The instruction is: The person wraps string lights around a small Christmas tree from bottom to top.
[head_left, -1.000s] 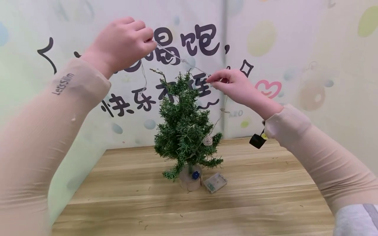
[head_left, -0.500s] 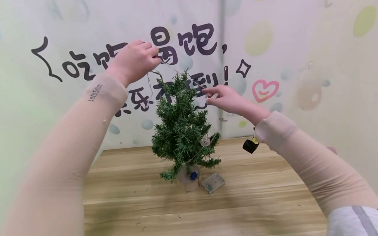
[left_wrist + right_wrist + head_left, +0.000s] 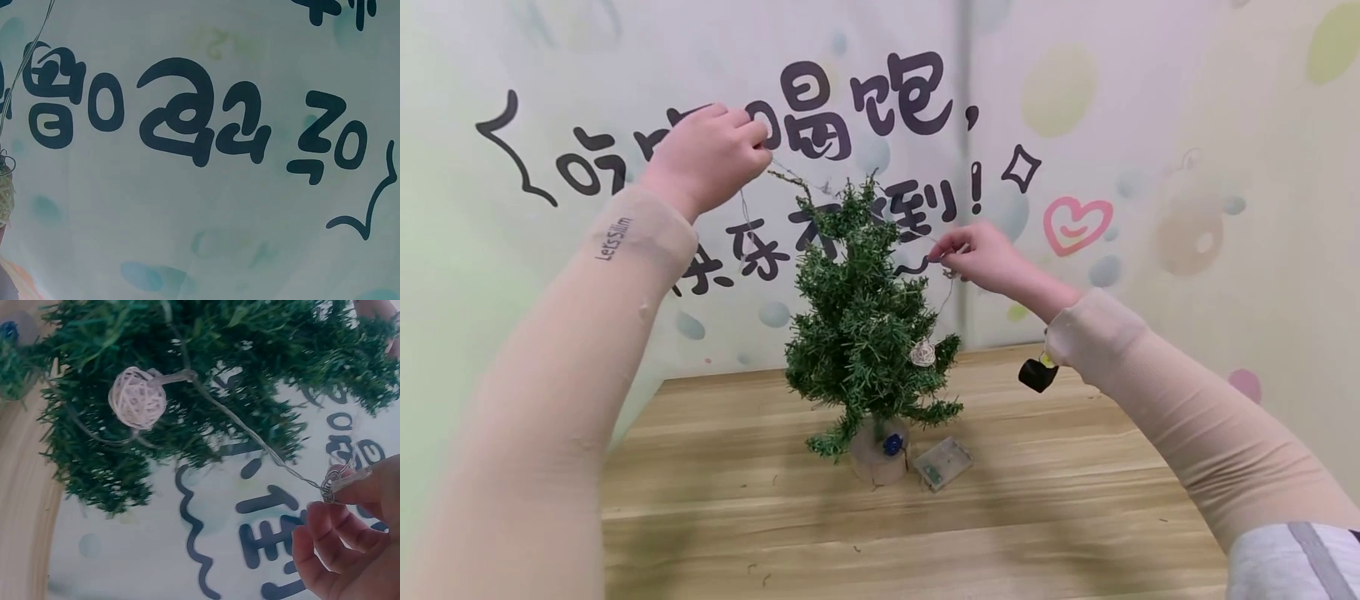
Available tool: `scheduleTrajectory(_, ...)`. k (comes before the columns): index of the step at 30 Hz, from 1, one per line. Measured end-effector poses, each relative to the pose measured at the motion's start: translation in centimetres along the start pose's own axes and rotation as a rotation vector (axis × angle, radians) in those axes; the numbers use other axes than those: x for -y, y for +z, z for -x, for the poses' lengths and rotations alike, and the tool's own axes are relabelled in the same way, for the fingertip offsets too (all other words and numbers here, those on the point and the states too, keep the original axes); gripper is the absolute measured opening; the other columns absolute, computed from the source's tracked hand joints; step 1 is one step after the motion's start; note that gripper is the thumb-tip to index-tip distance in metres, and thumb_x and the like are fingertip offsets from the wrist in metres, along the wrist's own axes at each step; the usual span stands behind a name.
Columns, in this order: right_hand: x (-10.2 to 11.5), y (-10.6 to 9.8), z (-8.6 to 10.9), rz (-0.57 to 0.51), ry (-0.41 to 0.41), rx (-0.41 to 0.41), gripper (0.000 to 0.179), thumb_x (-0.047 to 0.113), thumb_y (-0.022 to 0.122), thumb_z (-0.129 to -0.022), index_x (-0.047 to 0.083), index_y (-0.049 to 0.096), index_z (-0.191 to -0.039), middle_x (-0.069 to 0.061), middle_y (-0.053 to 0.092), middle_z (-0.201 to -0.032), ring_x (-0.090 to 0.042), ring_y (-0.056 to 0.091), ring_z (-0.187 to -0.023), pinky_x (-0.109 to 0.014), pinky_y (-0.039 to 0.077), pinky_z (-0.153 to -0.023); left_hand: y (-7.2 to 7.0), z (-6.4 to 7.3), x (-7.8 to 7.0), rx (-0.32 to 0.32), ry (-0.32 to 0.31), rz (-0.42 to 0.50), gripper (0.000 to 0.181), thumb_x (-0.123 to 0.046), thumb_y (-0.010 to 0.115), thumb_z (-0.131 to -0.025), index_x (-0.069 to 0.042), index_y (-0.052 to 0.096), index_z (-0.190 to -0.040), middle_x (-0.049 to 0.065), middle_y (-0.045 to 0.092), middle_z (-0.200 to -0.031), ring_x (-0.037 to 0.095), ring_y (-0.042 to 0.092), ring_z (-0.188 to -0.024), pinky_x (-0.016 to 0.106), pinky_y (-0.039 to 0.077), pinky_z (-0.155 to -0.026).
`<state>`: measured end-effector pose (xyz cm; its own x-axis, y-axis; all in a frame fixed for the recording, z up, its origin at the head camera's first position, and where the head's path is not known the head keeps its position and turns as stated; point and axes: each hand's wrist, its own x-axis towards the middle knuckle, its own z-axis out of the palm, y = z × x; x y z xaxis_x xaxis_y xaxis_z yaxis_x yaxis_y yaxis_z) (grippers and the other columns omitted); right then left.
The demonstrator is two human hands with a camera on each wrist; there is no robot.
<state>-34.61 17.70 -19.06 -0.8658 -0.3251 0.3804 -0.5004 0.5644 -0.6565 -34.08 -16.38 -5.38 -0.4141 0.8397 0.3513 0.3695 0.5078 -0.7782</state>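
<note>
A small green artificial Christmas tree on a round wooden base stands before me. A thin string-light wire rises from its right side. My right hand pinches the wire between thumb and forefinger, at a twisted, clear bulb holder. Up left of the treetop, my left hand grips another stretch of this wire with curled fingers. The span between both hands passes behind the top branches. A woven pale ball hangs on the tree's right side. Another woven ball shows at the left wrist view's edge.
A clear battery box lies on the wooden table, right of the base. A blue ornament is at the base. Behind the tree stands a pale printed wall. A black object dangles from my right sleeve.
Both hands came down from higher up, lowering the wire towards the treetop. In the last half second my left hand drew back left and my right hand sank slightly.
</note>
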Motion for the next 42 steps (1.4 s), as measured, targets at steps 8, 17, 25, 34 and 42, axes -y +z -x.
scheduleTrajectory(8,-0.9,1.2,-0.2,-0.051,0.063,0.057,0.027,0.007,0.055,-0.093,0.005,0.069,-0.116,-0.013,0.066,-0.104,-0.023,0.062,-0.086,-0.034,0.055,-0.072,1.5,1.7,0.0,0.032,-0.01,0.018,0.017,0.017,0.061,-0.081,0.001,0.064,-0.085,0.016,0.056,-0.086,0.033,0.052,-0.079,0.042,0.043,-0.072)
scheduleTrajectory(17,-1.3,3.4,-0.7,-0.274,0.205,0.144,0.041,0.028,0.04,-0.103,0.003,0.059,-0.13,-0.011,0.054,-0.133,-0.022,0.06,-0.093,-0.037,0.053,-0.078,2.3,3.3,-0.1,0.08,-0.023,0.039,0.019,0.019,0.06,-0.079,0.0,0.063,-0.082,0.016,0.056,-0.087,0.034,0.052,-0.079,0.043,0.044,-0.075)
scheduleTrajectory(25,-1.0,4.3,-1.5,-0.429,0.2,0.211,0.057,0.045,0.036,-0.104,0.001,0.051,-0.137,-0.011,0.047,-0.143,-0.031,0.047,-0.122,-0.044,0.047,-0.094,1.8,5.0,0.7,0.151,-0.076,0.054,0.021,0.019,0.06,-0.078,0.0,0.064,-0.085,0.017,0.055,-0.09,0.036,0.051,-0.082,0.045,0.043,-0.075)
scheduleTrajectory(34,-0.1,4.2,-2.3,-0.422,0.19,0.206,0.059,0.048,0.035,-0.104,0.001,0.051,-0.136,-0.012,0.051,-0.138,-0.026,0.045,-0.125,-0.046,0.039,-0.101,1.4,6.7,1.3,0.139,-0.087,0.071,0.022,0.021,0.06,-0.076,0.0,0.062,-0.08,0.016,0.054,-0.082,0.035,0.051,-0.079,0.044,0.045,-0.076)
scheduleTrajectory(42,0.6,4.2,-2.1,-0.33,0.178,0.255,0.061,0.048,0.03,-0.104,-0.001,0.049,-0.136,-0.013,0.05,-0.137,-0.026,0.045,-0.125,-0.047,0.036,-0.103,0.2,9.0,0.5,0.014,-0.266,0.264,0.029,0.013,0.051,-0.084,-0.001,0.072,-0.099,0.018,0.064,-0.091,0.036,0.058,-0.08,0.048,0.049,-0.074)
